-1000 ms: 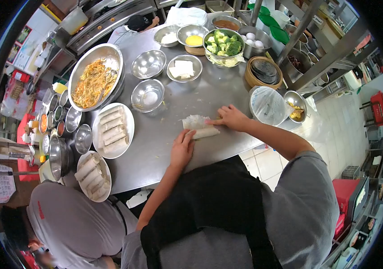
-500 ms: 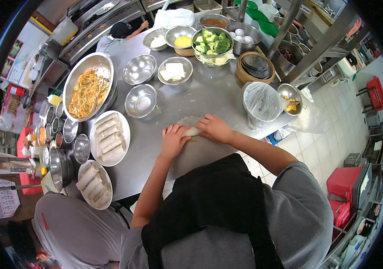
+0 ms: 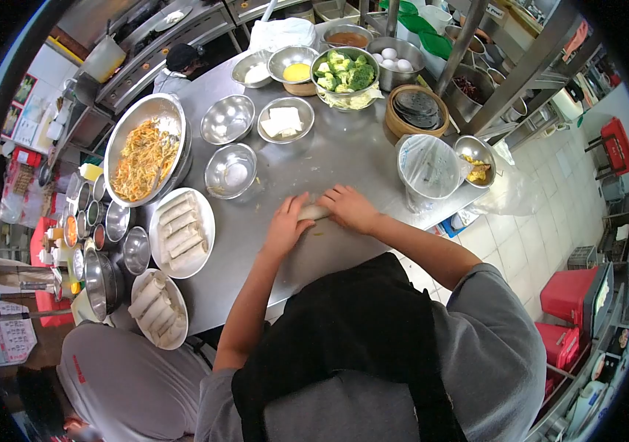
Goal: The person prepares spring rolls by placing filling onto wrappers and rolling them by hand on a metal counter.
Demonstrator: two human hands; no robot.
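A pale, uncooked spring roll (image 3: 315, 213) lies on the steel table between my hands. My left hand (image 3: 287, 222) is curled over its left end, and my right hand (image 3: 350, 209) is wrapped over the right end. The fingers of both hands hide the ends of the roll. To the left, a white oval plate (image 3: 209, 258) bears several finished rolls (image 3: 182, 232) in a row. Nearer to me, a second plate (image 3: 176, 340) carries more of them. A large steel bowl (image 3: 124, 110) of shredded filling (image 3: 145, 158) stands behind the plates.
Two small steel bowls (image 3: 230, 171) and a bowl of white blocks (image 3: 283, 121) stand ahead. Broccoli (image 3: 344, 71), eggs (image 3: 391, 59), a bamboo steamer (image 3: 395, 121) and a plastic-lined container (image 3: 428, 168) line the far and right sides. A person in grey (image 3: 130, 383) is at lower left.
My hands have rolled the wrapper slightly forward, away from me; the loose flap beyond it is now wrapped in. The person across the table has lowered an outstretched arm.
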